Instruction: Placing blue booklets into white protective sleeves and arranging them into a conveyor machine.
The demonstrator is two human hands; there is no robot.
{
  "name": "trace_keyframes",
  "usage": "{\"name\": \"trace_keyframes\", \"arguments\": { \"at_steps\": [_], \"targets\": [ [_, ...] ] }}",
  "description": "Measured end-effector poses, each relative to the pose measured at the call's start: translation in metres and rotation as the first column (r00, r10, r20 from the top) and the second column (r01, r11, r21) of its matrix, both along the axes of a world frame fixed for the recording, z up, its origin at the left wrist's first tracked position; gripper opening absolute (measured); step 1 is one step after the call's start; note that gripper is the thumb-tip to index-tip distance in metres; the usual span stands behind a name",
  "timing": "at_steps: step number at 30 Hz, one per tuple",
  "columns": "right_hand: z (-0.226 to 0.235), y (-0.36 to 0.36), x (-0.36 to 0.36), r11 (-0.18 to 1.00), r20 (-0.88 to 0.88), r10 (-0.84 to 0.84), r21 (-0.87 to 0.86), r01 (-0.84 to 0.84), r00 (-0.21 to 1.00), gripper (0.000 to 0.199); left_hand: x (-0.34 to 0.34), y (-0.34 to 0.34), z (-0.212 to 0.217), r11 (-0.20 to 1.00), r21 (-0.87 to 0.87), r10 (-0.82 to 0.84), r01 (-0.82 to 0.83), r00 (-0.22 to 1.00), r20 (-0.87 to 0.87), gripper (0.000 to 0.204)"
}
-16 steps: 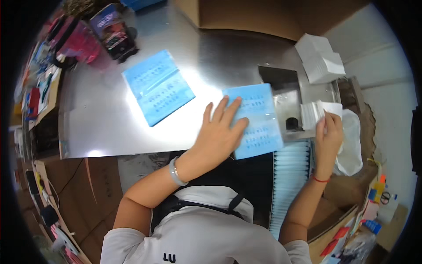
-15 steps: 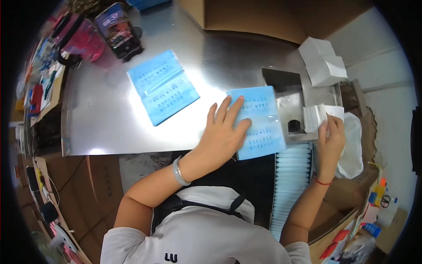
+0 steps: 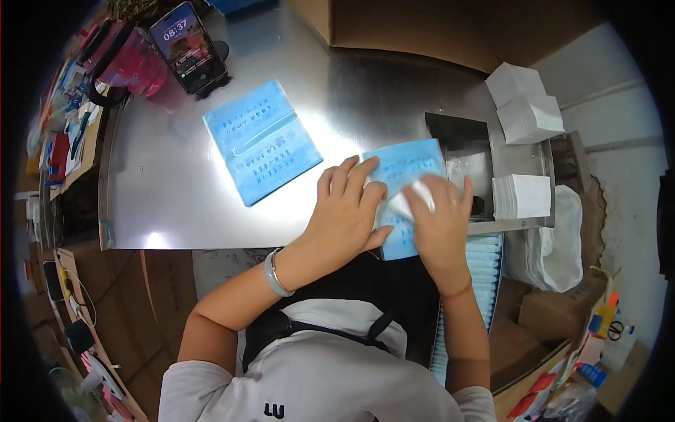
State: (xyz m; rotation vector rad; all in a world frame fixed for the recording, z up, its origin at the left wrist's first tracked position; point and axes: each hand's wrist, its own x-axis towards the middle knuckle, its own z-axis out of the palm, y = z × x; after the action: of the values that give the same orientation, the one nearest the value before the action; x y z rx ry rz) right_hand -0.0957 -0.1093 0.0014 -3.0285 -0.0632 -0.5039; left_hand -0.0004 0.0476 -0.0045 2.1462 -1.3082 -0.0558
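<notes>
A blue printed flat packet (image 3: pixel 402 243) lies at the table's front edge, in front of me. My left hand (image 3: pixel 344 207) rests at its left edge, fingers spread and curved, the fingertips touching it. Above the packet, my right hand (image 3: pixel 443 228) is pinching a small white paper piece (image 3: pixel 413 200), blurred by motion; the fingers cover part of it. Left of my hands lies a second blue packet (image 3: pixel 264 144), tilted. A stack of white folded papers (image 3: pixel 522 197) stands at the table's right edge, with more white folded stacks (image 3: pixel 527 105) behind it.
A large cardboard box (image 3: pixel 415 28) stands at the back. A phone (image 3: pixel 188 49) and a pink transparent cup (image 3: pixel 133 67) are at the back left. Below the table's right end is a row of light-blue packets (image 3: pixel 485 267), beside a white bag (image 3: pixel 560 243).
My right hand has moved left from the white paper stack to above the blue packet, bringing a white paper piece. My left hand has shifted slightly left and down toward the packet's edge.
</notes>
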Motion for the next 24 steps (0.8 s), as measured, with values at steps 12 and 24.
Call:
{"name": "trace_keyframes", "arguments": {
  "at_steps": [12,24],
  "targets": [
    [0.004,-0.087,-0.041,0.801,0.357,-0.558,-0.003,0.598,0.749,0.022,0.006,-0.017,0.006,0.979,0.193,-0.121,0.067,0.951,0.284,0.052],
    [0.036,-0.120,-0.063,0.794,0.041,-0.583,0.240,0.558,0.812,0.021,-0.005,-0.020,0.006,0.979,0.196,-0.097,0.053,0.970,0.223,0.049]
  ]
}}
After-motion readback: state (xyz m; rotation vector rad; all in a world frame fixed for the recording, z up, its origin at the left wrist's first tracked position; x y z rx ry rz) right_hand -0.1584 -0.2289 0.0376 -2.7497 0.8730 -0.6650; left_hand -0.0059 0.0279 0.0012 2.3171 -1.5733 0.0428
